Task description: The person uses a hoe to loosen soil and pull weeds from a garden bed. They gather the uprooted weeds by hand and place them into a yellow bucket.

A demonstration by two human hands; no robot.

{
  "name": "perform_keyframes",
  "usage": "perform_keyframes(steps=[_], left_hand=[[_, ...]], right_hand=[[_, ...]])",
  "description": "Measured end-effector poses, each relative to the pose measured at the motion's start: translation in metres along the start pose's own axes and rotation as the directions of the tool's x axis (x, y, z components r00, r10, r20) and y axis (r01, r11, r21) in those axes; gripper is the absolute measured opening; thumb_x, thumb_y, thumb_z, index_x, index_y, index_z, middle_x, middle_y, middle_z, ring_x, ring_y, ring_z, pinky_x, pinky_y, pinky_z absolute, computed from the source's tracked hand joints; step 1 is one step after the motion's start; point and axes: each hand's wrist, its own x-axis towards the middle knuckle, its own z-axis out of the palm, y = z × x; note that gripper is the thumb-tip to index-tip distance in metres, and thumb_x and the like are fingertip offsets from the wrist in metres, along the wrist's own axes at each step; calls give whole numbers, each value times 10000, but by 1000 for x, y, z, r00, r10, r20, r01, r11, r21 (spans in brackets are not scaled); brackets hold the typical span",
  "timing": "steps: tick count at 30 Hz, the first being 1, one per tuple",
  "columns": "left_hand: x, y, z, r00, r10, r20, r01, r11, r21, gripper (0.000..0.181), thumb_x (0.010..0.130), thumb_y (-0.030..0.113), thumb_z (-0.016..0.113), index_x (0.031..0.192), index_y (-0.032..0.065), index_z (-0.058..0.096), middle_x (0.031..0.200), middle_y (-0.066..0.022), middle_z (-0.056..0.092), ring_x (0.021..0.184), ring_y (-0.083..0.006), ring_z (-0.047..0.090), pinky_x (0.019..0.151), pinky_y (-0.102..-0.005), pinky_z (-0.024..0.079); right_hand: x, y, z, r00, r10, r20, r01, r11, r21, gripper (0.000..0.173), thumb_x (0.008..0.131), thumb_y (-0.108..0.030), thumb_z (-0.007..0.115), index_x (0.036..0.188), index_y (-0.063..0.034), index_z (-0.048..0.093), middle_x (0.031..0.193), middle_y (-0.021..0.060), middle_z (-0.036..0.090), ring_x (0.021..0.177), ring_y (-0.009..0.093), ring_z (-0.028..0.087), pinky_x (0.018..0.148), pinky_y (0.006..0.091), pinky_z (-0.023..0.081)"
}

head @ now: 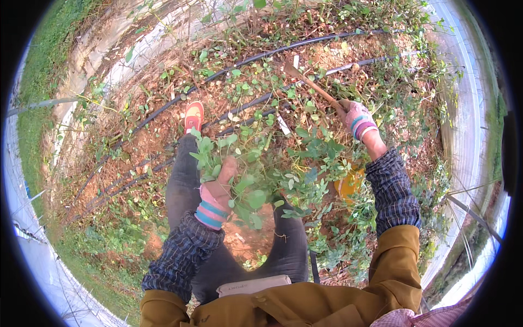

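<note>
My left hand [218, 190], in a pink striped work glove with soiled fingers, is closed around leafy green stems [249, 194] between my knees. In my right hand [355, 116], gloved the same way, is the wooden handle of a small hand tool [320, 90]. The tool slants up and left from the fist, and its brownish head [292, 70] rests over or close to the soil near a black hose; its exact kind cannot be told. Leafy plants [316, 151] spread between my two hands.
Several black irrigation hoses [253, 57] cross the littered soil. My red shoe [194, 116] stands between hoses. A yellow object [349, 184] lies partly under leaves below my right forearm. Pale plastic sheeting [470, 102] runs along the right; white tags [283, 124] lie on the soil.
</note>
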Motion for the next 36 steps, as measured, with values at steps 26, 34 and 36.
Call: perform_keyframes(steps=[26, 34, 36], left_hand=[[156, 37, 24, 913, -404, 65, 389, 906, 170, 369, 859, 296, 703, 1113, 35, 643, 977, -21, 665, 837, -82, 586, 741, -257, 484], [156, 58, 12, 835, -548, 39, 548, 836, 27, 296, 860, 259, 704, 1048, 32, 670, 956, -4, 671, 824, -76, 603, 734, -252, 496], [157, 55, 5, 850, -523, 54, 522, 852, 35, 262, 868, 225, 694, 1044, 32, 671, 949, -3, 674, 831, -79, 605, 738, -252, 495]], right_hand=[[253, -142, 175, 961, 249, 124, -242, 968, -68, 746, 827, -619, 551, 1179, 38, 567, 1215, 224, 582, 1108, 354, 584, 918, 418, 477], [318, -110, 259, 916, 399, -40, -401, 915, -56, 337, 838, -315, 601, 1004, -29, 667, 1035, 198, 668, 973, 339, 653, 810, 405, 521], [318, -128, 245, 892, 450, 34, -451, 892, 22, 275, 835, -238, 582, 981, -22, 668, 1034, 206, 664, 977, 346, 651, 810, 404, 522]])
